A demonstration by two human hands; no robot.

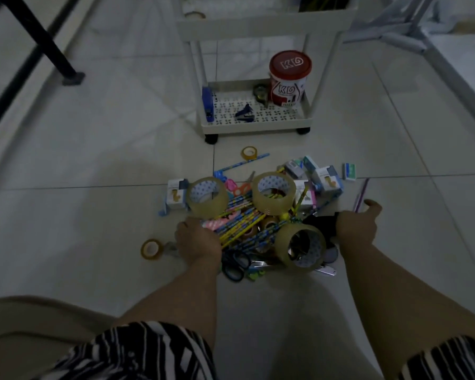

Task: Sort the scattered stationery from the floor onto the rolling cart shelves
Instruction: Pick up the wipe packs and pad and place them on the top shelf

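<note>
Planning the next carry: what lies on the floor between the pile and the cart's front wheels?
Head view: only a small tape roll and a blue pencil near the pile; otherwise bare tile up to the cart.

Three big tape rolls (207,197), maybe.

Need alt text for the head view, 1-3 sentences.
Seen from above, a person's left hand and right hand reach into a pile of stationery on the tiled floor: patterned pencils, three big tape rolls, scissors. Beyond stands a white rolling cart, its bottom shelf holding a red-lidded canister and a blue stapler.
</note>
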